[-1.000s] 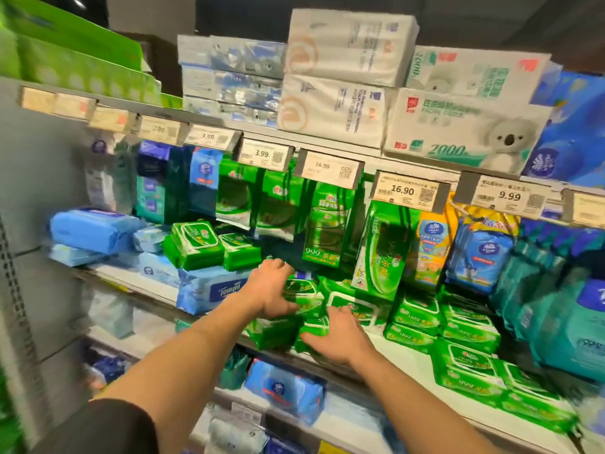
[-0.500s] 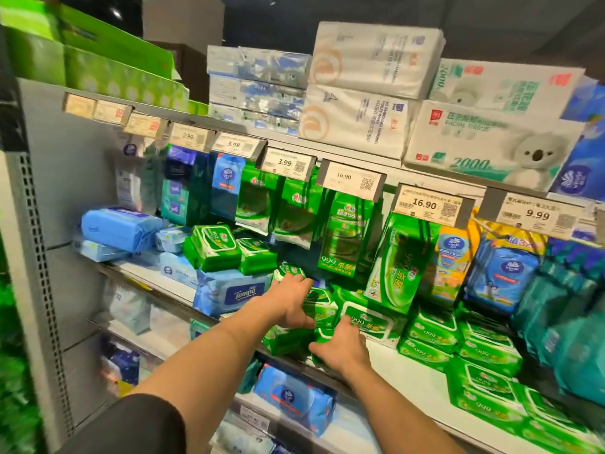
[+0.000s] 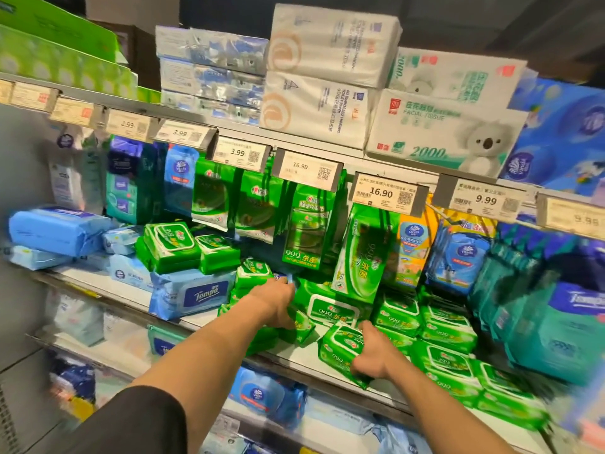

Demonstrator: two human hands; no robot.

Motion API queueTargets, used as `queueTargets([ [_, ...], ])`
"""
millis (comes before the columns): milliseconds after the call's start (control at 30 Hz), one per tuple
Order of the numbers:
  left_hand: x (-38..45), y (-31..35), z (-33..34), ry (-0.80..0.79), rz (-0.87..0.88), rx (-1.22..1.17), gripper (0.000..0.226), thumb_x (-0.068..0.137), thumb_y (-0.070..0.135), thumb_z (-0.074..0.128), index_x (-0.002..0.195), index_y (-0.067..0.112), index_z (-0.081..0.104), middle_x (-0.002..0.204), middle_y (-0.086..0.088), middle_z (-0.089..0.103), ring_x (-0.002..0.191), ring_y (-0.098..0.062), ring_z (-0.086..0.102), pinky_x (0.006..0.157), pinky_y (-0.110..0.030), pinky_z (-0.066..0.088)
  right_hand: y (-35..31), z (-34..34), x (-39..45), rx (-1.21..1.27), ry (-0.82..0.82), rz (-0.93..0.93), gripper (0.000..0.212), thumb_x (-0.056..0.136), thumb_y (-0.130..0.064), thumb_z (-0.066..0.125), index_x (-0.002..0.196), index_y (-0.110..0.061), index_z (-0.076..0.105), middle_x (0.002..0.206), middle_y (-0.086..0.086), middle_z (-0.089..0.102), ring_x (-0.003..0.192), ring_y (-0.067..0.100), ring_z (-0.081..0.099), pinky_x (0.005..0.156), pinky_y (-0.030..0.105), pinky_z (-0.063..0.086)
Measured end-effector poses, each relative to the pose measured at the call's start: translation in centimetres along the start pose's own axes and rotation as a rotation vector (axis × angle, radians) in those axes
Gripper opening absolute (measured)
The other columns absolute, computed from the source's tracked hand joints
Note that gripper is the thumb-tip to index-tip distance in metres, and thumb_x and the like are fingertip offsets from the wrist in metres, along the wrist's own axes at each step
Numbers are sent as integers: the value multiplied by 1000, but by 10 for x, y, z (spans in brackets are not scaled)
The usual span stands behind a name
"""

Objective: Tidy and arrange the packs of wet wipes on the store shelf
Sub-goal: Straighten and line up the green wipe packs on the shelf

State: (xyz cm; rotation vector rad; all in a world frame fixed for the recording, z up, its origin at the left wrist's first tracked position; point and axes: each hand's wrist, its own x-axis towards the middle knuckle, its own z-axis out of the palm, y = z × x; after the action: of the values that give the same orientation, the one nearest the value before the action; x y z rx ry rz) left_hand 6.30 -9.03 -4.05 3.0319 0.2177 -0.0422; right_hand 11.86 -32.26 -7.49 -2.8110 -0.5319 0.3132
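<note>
The right hand (image 3: 376, 357) has pulled back from the pile since half a second ago and now clutches a green wipes pack (image 3: 340, 352), fingers closed round it, tilted at the shelf's front edge (image 3: 294, 358) just right of centre frame. A bare strip of shelf lies between the hands. The left hand (image 3: 278, 304) stays pressed, fingers curled, on the green stack (image 3: 253, 276) at centre.
</note>
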Motion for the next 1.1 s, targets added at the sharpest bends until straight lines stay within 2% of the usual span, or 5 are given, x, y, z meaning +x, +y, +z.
queueTargets([
  [267,11,15,6,-46,-74,8,97,73,52,78,144,12,27,146,-13,35,133,-34,36,108,-51,35,9,0,-1,-88,-26,-34,92,71,-42,75,145,-15,28,147,9,38,136,28,37,111,39,34],
  [567,15,26,10,-83,-83,48,93,78,50,73,147,11,23,154,-16,22,144,-39,18,114,-54,28,12,-10,-19,-131,283,289,90,86,-77,31,140,-4,35,124,10,63,113,29,60,78,35,46],
  [767,14,37,11,-73,-71,42,59,79,30,69,128,13,40,137,-13,35,130,-37,35,106,-49,40,36,-32,-16,-135,203,44,48,87,-31,53,129,-7,44,127,13,56,119,33,54,89,36,48],
  [933,14,35,16,-60,-57,-31,68,78,29,73,135,16,38,148,-12,28,136,-38,31,109,-49,38,51,-30,-15,-350,-31,-203,99,78,-4,62,155,-30,5,163,-8,2,149,24,4,117,50,18],
  [1100,12,36,20,-42,79,-122,71,70,39,83,128,19,47,127,-7,39,119,-29,43,103,-40,44,49,-16,-10,-367,-91,-190,96,79,-10,61,155,-32,7,163,-7,8,148,26,11,118,49,16],
])
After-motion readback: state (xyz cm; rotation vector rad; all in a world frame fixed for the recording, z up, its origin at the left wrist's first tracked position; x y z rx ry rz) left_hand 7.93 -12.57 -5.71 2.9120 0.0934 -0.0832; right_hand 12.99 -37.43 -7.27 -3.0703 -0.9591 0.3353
